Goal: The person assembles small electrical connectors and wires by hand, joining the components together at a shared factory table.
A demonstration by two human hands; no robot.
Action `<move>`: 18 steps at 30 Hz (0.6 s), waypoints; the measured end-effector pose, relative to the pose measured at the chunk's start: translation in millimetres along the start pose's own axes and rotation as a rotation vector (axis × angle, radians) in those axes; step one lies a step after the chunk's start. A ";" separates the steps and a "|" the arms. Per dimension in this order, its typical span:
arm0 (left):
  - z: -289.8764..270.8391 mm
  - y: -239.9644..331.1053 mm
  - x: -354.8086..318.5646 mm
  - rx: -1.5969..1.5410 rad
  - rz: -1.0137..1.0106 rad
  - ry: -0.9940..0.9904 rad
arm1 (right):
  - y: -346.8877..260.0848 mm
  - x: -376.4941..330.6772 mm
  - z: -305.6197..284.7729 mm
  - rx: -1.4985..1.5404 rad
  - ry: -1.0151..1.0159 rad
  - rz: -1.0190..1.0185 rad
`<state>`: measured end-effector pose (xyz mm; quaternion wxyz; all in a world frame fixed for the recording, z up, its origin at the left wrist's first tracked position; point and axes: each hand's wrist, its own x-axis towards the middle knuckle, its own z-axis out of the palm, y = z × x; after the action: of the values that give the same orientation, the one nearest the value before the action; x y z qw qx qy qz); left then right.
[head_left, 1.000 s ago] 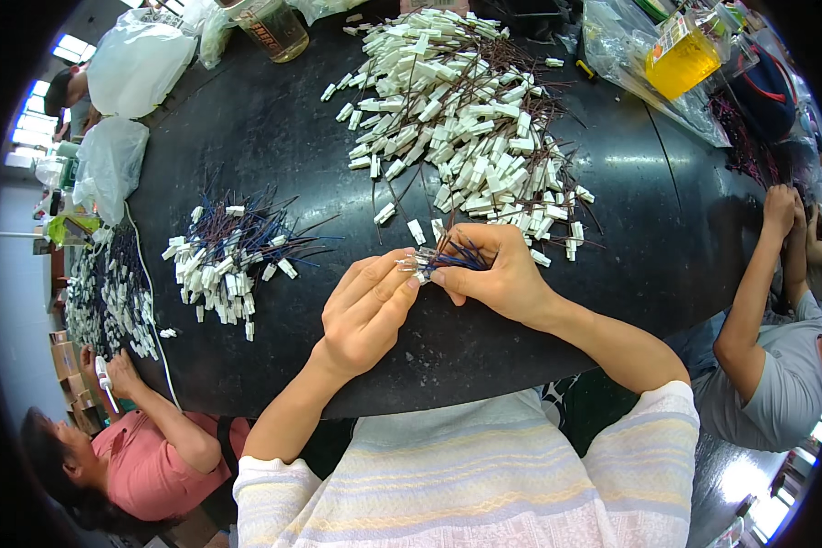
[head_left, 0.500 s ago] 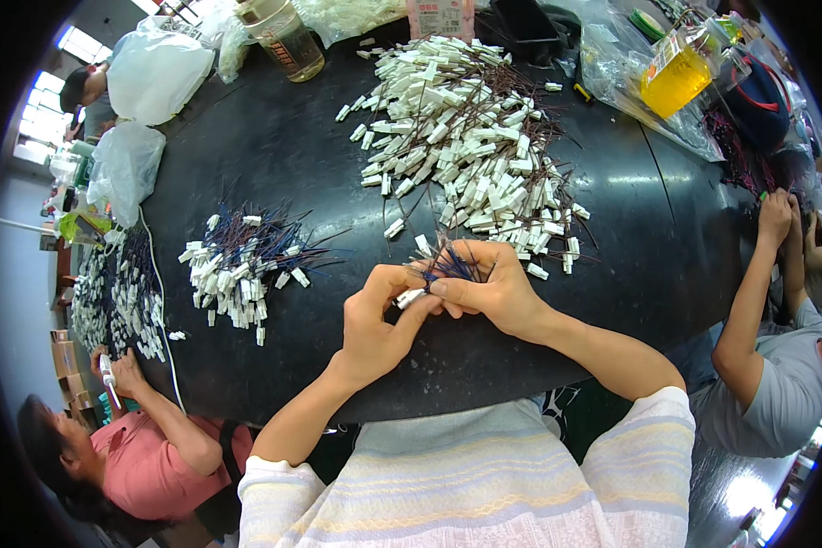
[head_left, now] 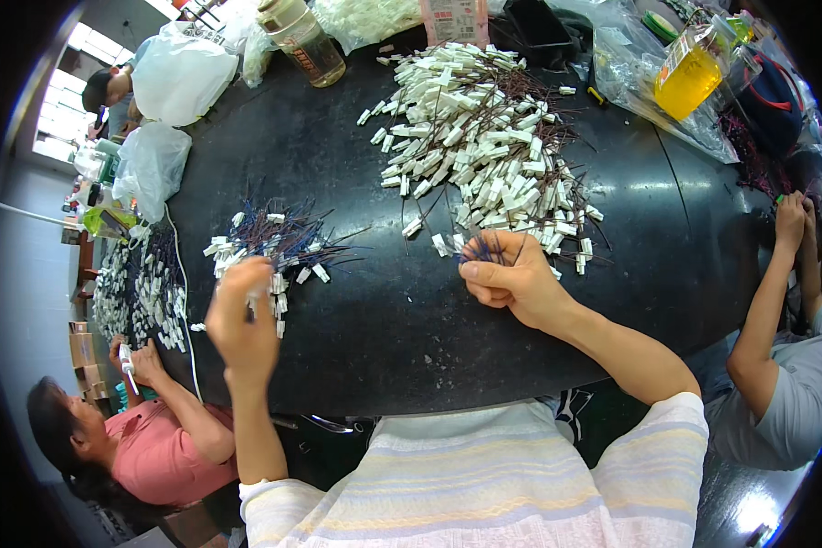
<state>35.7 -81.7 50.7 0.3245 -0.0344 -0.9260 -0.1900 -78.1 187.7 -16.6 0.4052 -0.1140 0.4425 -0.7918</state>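
Observation:
My right hand (head_left: 516,279) is closed on a small bunch of dark blue wires (head_left: 484,247), pinched between thumb and fingers in front of the large pile. My left hand (head_left: 245,320) hovers at the near side of a smaller pile of white plastic connectors with blue and brown wires (head_left: 292,237). Its fingers are smeared by motion, and whether it holds a connector is unclear. The large pile of white connectors with brown wires (head_left: 484,137) spreads across the far middle of the table. A loose white connector (head_left: 440,245) lies just left of my right hand.
The black table (head_left: 384,347) carries a bottle (head_left: 303,46), plastic bags (head_left: 184,78) and a jug of yellow liquid (head_left: 690,78) along its far side. A white cable (head_left: 184,283) runs down at the left. Co-workers sit left (head_left: 169,438) and right (head_left: 776,384), with more connectors before the left one.
My left hand has parted from my right and moved left to the smaller pile. My right hand keeps the blue wires near the large pile. The view has shifted slightly.

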 end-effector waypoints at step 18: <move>102.9 47.3 17.3 -0.137 -0.161 -0.332 | 1.2 -0.3 10.6 -0.357 0.222 -0.096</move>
<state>-29.5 -0.5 3.2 0.1482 -0.0128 -0.9514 -0.2696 -71.6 181.1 -11.3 0.2891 -0.1170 0.6116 -0.7271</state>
